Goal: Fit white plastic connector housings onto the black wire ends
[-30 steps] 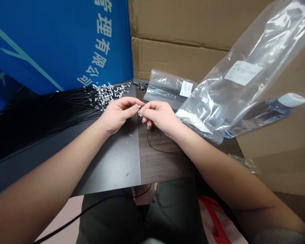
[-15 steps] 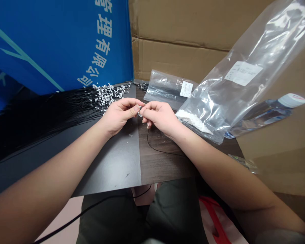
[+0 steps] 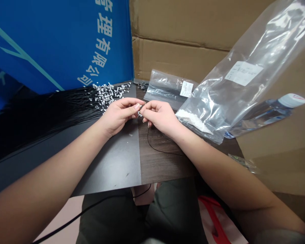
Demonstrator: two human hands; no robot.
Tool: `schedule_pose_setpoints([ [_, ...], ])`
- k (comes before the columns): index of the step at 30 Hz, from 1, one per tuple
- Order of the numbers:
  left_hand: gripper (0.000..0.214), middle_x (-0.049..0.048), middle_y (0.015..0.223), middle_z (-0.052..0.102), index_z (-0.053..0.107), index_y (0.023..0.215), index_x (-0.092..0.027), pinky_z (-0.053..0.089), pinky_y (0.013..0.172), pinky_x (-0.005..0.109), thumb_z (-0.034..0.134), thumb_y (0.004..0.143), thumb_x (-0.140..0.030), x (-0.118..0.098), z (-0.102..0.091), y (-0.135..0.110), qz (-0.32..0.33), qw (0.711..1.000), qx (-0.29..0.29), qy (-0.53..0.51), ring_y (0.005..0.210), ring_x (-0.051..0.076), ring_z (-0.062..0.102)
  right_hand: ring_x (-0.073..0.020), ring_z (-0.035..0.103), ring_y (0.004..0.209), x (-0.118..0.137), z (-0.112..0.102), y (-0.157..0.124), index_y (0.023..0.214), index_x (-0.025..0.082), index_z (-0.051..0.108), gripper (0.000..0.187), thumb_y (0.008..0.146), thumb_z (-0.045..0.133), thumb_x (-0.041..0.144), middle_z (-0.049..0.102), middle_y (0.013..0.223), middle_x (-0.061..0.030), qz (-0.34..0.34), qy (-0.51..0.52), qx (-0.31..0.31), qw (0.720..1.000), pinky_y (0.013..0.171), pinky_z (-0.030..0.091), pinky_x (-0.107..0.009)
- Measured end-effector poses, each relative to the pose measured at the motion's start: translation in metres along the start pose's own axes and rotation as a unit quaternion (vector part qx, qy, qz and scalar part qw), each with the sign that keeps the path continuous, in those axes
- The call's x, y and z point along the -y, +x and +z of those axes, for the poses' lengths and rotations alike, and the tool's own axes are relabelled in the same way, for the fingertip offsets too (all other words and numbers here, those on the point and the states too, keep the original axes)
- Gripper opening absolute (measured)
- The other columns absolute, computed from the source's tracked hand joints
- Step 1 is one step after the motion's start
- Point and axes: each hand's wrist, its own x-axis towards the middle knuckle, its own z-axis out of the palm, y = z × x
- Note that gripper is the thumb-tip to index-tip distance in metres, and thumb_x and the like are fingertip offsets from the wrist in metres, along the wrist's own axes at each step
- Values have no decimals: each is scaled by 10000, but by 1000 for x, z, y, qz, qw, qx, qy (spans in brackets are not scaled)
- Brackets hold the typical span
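Table (image 3: 162,169): big plastic bag (image 3: 234,78) on its right, black wire bundle (image 3: 48,118) fanned across its left, loose white connectors (image 3: 108,95) at the bundle's far end. Mid-table, your left hand (image 3: 119,115) and right hand (image 3: 161,117) pinch narrow on one small white connector (image 3: 140,114), single black wire (image 3: 151,144) trailing down toward you.

Small white plastic connectors (image 3: 105,95) lie far left on a matt black sheet (image 3: 109,166), beside a dark wood-grain laminate tabletop (image 3: 165,166) with thin, smooth black insulated wire (image 3: 151,145); glossy clear plastic bags (image 3: 210,101) lie right, against brown corrugated cardboard (image 3: 178,57) far off.
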Motion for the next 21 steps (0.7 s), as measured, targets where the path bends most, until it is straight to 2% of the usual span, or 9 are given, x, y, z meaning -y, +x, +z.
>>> schedule_pose_setpoints([
  [9, 362, 51, 869, 760, 868, 1035, -212, 578, 738, 283, 977, 757, -417, -2, 2, 0, -3, 1000, -6, -20, 796, 153, 689, -86, 552, 482, -1, -1, 2, 786, 195, 675, 96, 868, 720, 218, 682, 649, 15, 11, -24, 6, 1000, 465, 453, -219],
  [17, 346, 69, 902, 788, 860, 949, -187, 539, 710, 282, 984, 752, -443, -4, -2, 1, 71, 993, -23, 93, 728, 136, 641, -98, 560, 566, -6, -8, 6, 786, 195, 676, 71, 852, 680, 220, 667, 665, 23, -33, -98, 3, 995, 549, 445, -231],
  [21, 406, 76, 888, 792, 844, 931, -173, 537, 719, 299, 983, 734, -499, -5, -2, 1, 77, 986, -16, 147, 745, 161, 659, -112, 553, 593, -8, -11, 7, 798, 198, 688, 80, 851, 673, 256, 644, 672, 25, -37, -133, -1, 990, 571, 428, -248],
])
